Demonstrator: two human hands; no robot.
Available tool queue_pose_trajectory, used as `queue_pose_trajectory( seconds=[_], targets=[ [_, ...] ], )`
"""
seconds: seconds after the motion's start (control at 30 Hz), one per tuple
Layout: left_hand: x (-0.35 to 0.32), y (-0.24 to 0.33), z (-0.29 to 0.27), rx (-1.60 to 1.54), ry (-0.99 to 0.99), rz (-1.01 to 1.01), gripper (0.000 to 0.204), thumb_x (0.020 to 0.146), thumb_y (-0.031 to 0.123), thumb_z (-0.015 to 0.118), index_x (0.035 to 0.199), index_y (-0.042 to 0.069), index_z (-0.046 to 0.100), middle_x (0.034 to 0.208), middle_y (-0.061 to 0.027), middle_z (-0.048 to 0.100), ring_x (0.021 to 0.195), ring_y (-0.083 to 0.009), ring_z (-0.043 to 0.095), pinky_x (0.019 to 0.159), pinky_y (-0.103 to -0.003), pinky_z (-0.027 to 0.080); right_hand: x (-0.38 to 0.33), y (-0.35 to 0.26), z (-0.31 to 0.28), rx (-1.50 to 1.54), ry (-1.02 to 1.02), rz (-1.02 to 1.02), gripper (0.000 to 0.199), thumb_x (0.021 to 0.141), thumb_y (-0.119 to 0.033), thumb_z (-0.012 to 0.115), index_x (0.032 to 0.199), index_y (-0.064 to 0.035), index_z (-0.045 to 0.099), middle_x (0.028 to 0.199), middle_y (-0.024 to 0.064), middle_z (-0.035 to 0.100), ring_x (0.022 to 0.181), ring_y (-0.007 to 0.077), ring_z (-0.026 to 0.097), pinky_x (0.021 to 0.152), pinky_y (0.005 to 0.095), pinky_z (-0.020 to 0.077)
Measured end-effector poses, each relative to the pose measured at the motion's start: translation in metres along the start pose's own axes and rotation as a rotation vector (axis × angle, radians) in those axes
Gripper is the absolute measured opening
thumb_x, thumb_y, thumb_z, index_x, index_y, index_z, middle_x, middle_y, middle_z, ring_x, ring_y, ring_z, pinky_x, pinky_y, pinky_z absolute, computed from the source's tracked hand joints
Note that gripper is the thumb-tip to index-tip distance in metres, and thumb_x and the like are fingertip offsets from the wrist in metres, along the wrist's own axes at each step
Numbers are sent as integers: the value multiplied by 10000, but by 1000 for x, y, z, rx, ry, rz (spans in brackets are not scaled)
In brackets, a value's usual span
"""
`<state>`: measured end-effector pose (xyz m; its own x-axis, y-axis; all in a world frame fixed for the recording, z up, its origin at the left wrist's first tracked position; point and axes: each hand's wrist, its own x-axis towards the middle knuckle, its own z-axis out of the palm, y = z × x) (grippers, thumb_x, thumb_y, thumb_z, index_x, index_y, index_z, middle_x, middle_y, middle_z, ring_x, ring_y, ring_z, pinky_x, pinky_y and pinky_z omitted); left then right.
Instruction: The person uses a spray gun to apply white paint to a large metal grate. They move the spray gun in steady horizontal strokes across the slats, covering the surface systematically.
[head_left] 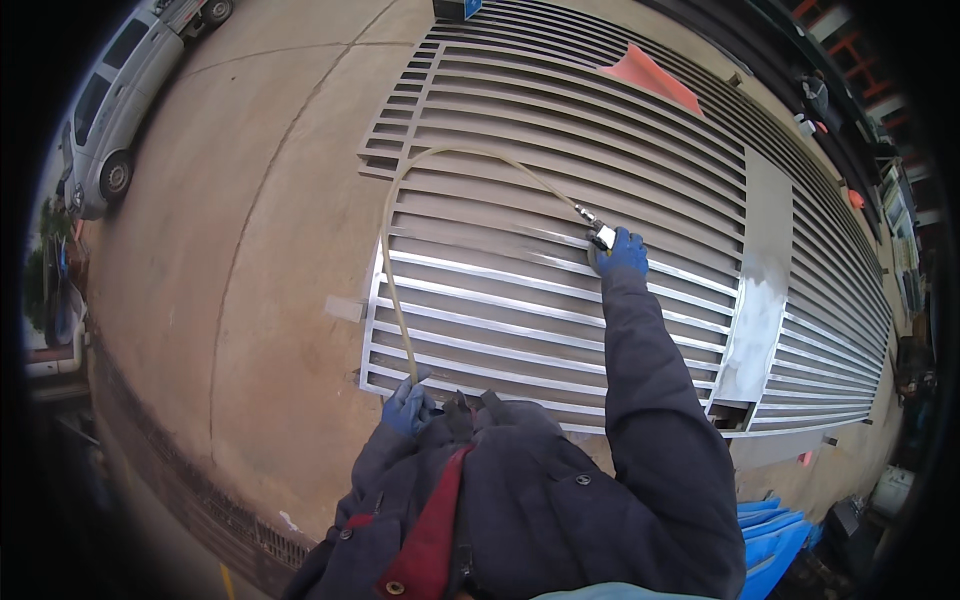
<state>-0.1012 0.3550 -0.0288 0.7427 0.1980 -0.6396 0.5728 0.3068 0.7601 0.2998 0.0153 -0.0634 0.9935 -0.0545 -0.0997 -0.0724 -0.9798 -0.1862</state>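
Left hand, blue-gloved, 7 o'clock: closed round pale flexible hose. Slatted metal panel, centre: dull brown toward 12, shiny silver toward 6. Compact tool, 2 o'clock, over panel, gripped by right hand. Flat plate, 3 o'clock: part dull, part bright.

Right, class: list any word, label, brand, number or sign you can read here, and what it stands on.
No text can be read.
Blue piece at the top edge: a pale mark, too small and cut off to read.
Hand tool in the right hand: no readable marking.
Van: no readable lettering.
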Motion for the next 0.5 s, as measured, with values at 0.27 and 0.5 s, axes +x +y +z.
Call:
queue_pose_trajectory(
  seconds=[0.27,0.5],
  targets=[
    [6,-9,-5,-36,-7,18,378,1121,227,464,1462,74,521,802,-2,627,586,-41,516,548,-191,433,-8,-37,20,20,134,-10,547,820,-401,797,1266,-159,593,1282,175,558,1158,389,603,921,538,543],
    [11,2,-10,38,31,139,423,1125,294,450,1480,69,496,794,-35,647,587,-82,567,558,-246,510,-50,-126,37,-68,-198,-274,658,833,-415,813,1390,-212,526,1351,135,520,1250,344,565,976,498,524]
  ],
)
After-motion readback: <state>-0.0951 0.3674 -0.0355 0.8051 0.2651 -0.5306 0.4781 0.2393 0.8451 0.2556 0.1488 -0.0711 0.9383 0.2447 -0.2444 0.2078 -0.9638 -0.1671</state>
